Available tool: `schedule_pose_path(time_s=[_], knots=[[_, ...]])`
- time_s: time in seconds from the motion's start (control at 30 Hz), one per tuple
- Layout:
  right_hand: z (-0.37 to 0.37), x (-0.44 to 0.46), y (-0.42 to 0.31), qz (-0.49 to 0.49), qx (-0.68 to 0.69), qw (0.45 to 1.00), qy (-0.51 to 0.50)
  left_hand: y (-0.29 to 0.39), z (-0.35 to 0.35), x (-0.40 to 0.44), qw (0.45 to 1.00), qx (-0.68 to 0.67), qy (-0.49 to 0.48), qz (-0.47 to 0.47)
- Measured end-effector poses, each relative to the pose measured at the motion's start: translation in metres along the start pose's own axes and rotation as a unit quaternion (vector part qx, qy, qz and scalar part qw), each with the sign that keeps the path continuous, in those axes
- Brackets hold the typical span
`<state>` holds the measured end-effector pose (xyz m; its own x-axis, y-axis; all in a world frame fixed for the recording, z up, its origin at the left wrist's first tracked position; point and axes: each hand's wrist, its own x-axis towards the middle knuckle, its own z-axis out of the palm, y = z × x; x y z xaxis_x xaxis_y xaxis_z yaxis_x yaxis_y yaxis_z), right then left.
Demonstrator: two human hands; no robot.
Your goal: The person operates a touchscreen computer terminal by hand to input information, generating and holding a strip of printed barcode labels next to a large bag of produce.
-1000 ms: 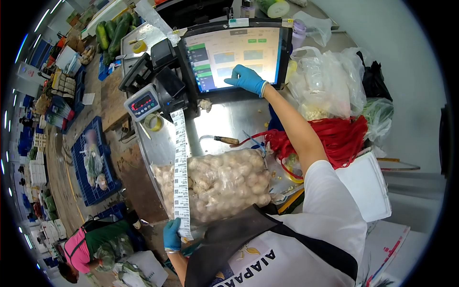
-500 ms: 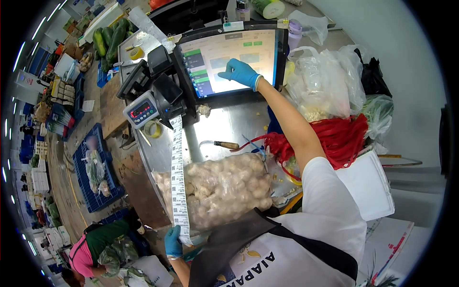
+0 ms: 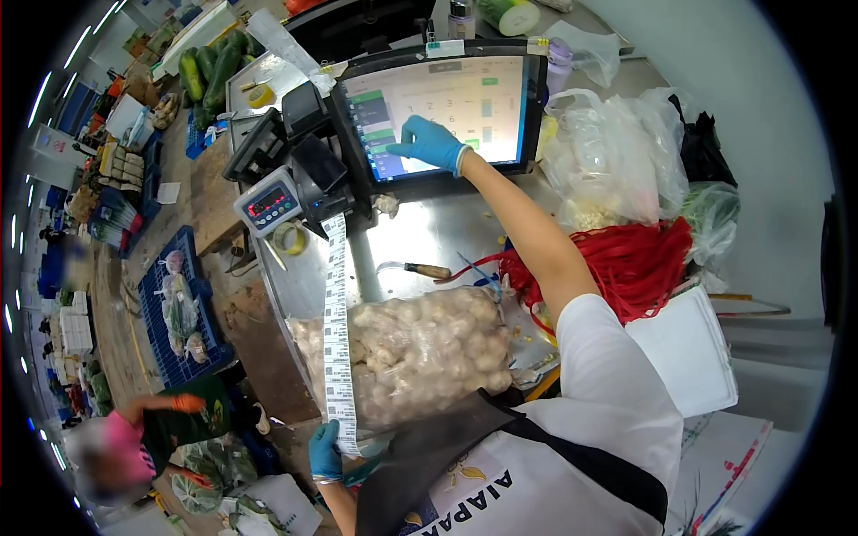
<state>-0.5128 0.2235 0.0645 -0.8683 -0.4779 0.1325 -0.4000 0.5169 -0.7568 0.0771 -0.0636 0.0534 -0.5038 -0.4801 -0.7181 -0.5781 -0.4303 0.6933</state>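
My right hand [image 3: 429,145], in a blue glove, is at the lit touchscreen [image 3: 474,94] with a finger stretched toward its lower left; it holds nothing. A number keypad shows on the screen. My left hand [image 3: 325,451], also gloved in blue, is closed on the lower end of a long strip of printed labels [image 3: 336,330]. The strip runs up to the black label printer [image 3: 322,183] and hangs over a clear plastic bag of garlic bulbs [image 3: 429,353]. The bag lies on the metal table in front of me.
A scale display [image 3: 268,204] stands beside the printer. A wooden-handled hooked knife [image 3: 424,270], red mesh bags [image 3: 630,268] and clear plastic bags [image 3: 608,161] lie on the table. Winter melons [image 3: 210,76] sit at the back left. A co-worker [image 3: 170,429] is at lower left.
My right hand has moved left and slightly down across the screen, which has switched to a number keypad. My left hand stays on the strip. The co-worker has straightened and shifted.
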Motion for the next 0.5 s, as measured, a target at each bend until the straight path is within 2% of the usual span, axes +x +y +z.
schedule_pose_path(time_s=[0.17, 0.3, 0.37, 0.5], knots=[[-0.006, 0.005, -0.012, 0.026, 0.026, 0.999, 0.003, -0.003, -0.003, 0.002, 1.000, 0.008, -0.012, -0.001], [0.013, -0.040, 0.014, 0.015, 0.010, 0.999, -0.044, -0.006, -0.003, 0.004, 1.000, 0.017, -0.015, -0.003], [0.009, -0.066, 0.020, 0.126, 0.020, 0.988, -0.087, -0.011, -0.007, 0.007, 1.000, 0.012, -0.021, -0.008], [-0.006, -0.083, 0.067, 0.119, -0.025, 0.992, -0.017, -0.019, -0.017, 0.018, 1.000, 0.008, -0.027, -0.005]])
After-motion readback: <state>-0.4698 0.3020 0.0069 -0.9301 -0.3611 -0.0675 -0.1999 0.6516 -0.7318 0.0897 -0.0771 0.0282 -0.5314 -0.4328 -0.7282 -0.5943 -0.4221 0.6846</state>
